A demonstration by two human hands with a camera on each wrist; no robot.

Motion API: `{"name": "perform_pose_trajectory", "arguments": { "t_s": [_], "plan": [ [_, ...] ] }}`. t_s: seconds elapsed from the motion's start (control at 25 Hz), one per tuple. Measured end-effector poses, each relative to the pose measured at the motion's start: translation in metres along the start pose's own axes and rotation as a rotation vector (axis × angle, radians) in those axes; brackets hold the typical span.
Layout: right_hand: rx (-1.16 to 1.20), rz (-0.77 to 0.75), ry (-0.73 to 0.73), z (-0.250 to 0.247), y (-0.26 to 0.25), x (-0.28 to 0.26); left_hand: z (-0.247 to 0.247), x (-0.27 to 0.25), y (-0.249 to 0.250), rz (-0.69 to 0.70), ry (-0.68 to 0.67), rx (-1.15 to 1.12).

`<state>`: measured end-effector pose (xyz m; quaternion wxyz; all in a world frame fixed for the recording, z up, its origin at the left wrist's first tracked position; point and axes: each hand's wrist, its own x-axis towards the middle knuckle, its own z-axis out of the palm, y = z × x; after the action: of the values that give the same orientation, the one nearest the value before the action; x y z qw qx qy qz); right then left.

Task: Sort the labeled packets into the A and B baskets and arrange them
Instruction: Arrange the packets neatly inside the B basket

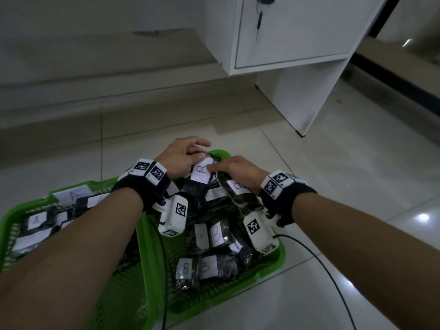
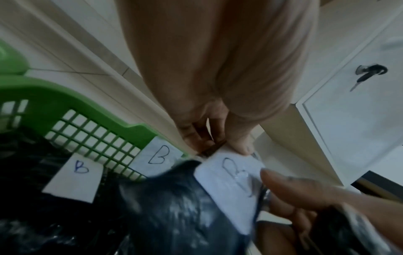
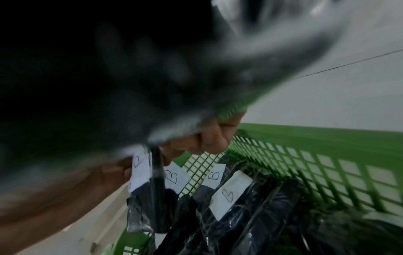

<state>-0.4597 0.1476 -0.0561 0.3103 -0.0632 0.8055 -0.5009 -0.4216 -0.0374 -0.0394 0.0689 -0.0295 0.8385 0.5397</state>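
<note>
My left hand (image 1: 182,156) and right hand (image 1: 234,171) both pinch one black plastic-wrapped packet with a white paper label marked B (image 1: 202,171), at the far end of my green plastic mesh basket of B packets (image 1: 273,265). The green basket of A-labeled packets (image 1: 9,225) sits just beside it on the tiled floor (image 1: 357,163).
</note>
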Motion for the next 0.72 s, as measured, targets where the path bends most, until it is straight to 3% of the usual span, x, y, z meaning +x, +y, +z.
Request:
{"name": "perform_pose_trajectory", "arguments": {
  "t_s": [0.16, 0.24, 0.36, 0.48, 0.6, 0.72],
  "plan": [
    [0.263, 0.053, 0.132, 0.001, 0.008, 0.012, 0.004, 0.008, -0.009, -0.018, 0.107, 0.028],
    [0.339, 0.06, 0.216, 0.002, 0.011, 0.017, 0.012, 0.008, -0.012, 0.029, 0.068, 0.235],
    [0.232, 0.046, 0.333, 0.005, 0.014, 0.017, 0.018, 0.01, -0.016, 0.135, 0.099, 0.518],
    [-0.023, 0.044, 0.473, -0.003, 0.016, 0.009, 0.023, 0.015, -0.021, 0.087, 0.021, 0.788],
    [-0.095, 0.099, 0.439, -0.008, 0.026, 0.007, 0.027, 0.016, -0.027, 0.045, 0.039, 0.77],
    [0.009, 0.127, 0.407, -0.01, 0.037, 0.01, 0.023, 0.021, -0.025, 0.054, 0.021, 0.74]
  ]
}}
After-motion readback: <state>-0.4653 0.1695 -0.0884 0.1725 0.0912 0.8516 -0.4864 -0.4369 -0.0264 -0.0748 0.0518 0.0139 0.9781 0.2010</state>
